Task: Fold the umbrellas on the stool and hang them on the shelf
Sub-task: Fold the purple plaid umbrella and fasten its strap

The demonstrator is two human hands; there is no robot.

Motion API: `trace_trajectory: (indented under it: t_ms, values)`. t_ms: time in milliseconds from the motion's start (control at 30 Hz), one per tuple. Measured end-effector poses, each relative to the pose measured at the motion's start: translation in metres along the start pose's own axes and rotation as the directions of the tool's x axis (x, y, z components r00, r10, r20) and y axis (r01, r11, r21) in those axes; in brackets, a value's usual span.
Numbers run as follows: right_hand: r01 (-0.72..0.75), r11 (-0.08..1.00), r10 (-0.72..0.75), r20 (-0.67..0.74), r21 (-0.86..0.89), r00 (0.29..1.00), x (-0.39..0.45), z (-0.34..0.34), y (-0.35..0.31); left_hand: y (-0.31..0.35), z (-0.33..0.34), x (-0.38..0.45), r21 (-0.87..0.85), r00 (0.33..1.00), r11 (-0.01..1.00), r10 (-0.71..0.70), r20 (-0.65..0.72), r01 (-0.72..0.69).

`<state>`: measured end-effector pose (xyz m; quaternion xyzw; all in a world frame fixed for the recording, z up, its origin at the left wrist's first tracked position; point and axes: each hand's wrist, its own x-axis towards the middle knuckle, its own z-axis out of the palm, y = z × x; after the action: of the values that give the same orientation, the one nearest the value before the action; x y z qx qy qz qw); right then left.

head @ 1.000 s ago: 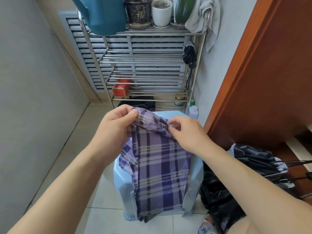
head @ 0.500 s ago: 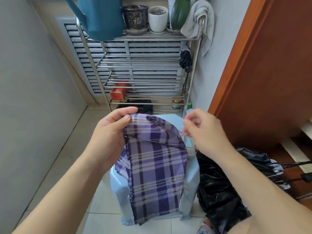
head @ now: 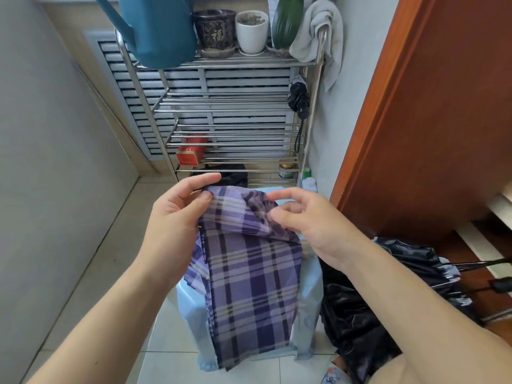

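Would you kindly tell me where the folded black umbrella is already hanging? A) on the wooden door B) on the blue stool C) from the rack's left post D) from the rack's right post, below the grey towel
D: the folded black umbrella hangs against the rack's right post, just below the grey towel.

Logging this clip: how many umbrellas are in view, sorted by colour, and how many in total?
Purple plaid umbrella, over the stool, left hand pinching its top: 1
Black umbrella hanging folded on the shelf: 1
Black umbrella lying unfolded on the floor at right: 1
Total: 3
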<state>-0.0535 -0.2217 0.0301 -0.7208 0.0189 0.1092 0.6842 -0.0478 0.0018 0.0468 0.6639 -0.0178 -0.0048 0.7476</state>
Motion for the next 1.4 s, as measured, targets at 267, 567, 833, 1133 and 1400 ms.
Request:
trace_trajectory:
  t_ms: [267, 567, 833, 1133, 1400]
  values:
    - [0.066, 0.994, -0.079, -0.161, -0.083, 0.984, 0.004, 0.004, 0.007, -0.001, -0.001, 0.0, -0.013, 1.0, 1.0, 0.02, -0.018, -0.02]
    - [0.057, 0.99, -0.067, -0.076, -0.127, 0.995, 0.0, 0.005, 0.0, -0.001, -0.005, -0.001, 0.043, 0.995, 0.994, 0.102, 0.021, -0.102]
    - [0.14, 0.935, -0.072, -0.21, 0.326, 0.975, -0.007, -0.006, 0.006, -0.01, -0.007, 0.003, 0.032, 0.998, 0.998, 0.057, -0.037, -0.056]
    - [0.279, 0.959, -0.259, -0.244, 0.048, 0.934, -0.018, -0.001, -0.007, -0.006, -0.007, 0.001, 0.048, 0.991, 0.99, 0.132, -0.009, -0.131]
    - [0.337, 0.938, -0.3, -0.308, 0.075, 0.903, -0.02, 0.003, 0.0, -0.005, -0.005, 0.0, 0.008, 0.994, 0.995, 0.104, -0.042, -0.104]
